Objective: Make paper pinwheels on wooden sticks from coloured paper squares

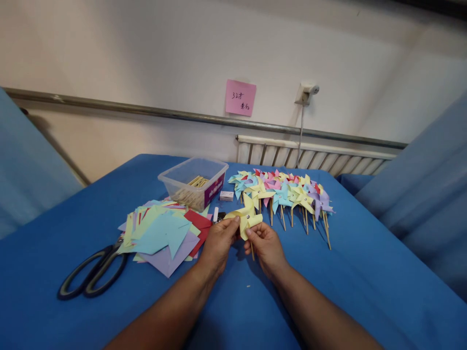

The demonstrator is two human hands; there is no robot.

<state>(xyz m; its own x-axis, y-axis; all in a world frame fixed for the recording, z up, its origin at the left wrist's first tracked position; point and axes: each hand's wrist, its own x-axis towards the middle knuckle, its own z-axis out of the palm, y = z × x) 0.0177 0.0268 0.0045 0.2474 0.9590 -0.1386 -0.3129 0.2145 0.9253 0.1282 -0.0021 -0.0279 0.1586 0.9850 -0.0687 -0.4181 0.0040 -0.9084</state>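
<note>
A yellow paper pinwheel (pixel 249 212) with a silver pin at its centre is held between both hands above the blue cloth. My left hand (pixel 221 241) pinches its left blade between thumb and fingers. On the other side, my right hand (pixel 268 246) grips the lower right blade, and a short length of wooden stick shows below, between the hands. Just behind lies a pile of finished pinwheels (pixel 280 194) in several colours, their sticks pointing toward me. A small dark and white object, partly hidden, sits behind my left hand.
Left of my hands lies a stack of cut coloured paper (pixel 160 233), with large black-handled scissors (pixel 98 270) partly under it. A clear plastic tub (pixel 193 182) of wooden sticks stands behind, beside a small box (pixel 226 196). A radiator (pixel 284 151) and wall rail border the table's back.
</note>
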